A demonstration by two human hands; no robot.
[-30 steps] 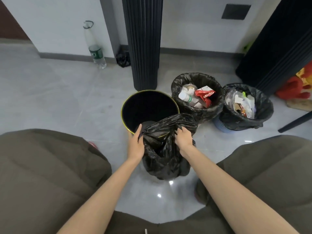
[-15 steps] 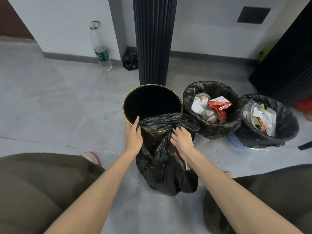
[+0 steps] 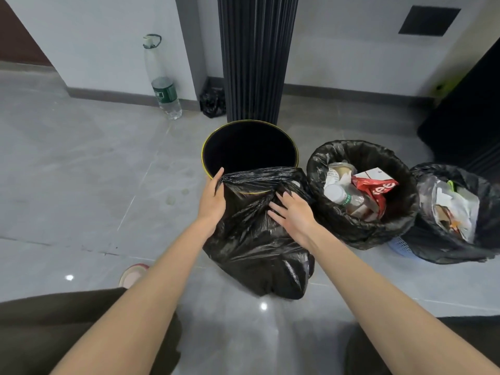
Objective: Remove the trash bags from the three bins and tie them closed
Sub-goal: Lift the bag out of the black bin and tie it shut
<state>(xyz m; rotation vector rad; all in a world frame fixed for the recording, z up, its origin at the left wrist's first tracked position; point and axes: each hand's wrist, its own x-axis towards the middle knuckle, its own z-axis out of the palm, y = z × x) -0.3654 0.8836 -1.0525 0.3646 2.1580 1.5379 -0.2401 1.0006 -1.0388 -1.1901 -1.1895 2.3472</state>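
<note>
- The left hand (image 3: pixel 212 201) gripped the black trash bag (image 3: pixel 257 247) at the gathered left edge of its mouth, thumb pointing up along it.
- The right hand (image 3: pixel 293 209) lay spread on the bag's crumpled top, fingers fairly straight, grasping nothing.
- The bag stood on the grey floor (image 3: pixel 81 171), just in front of the empty yellow-rimmed bin (image 3: pixel 250 147).
- To the right stood the middle bin (image 3: pixel 351 231) and the right bin (image 3: pixel 443 247), both lined and full of rubbish.
- A plastic bottle (image 3: pixel 162 85) stood against the wall.
</note>
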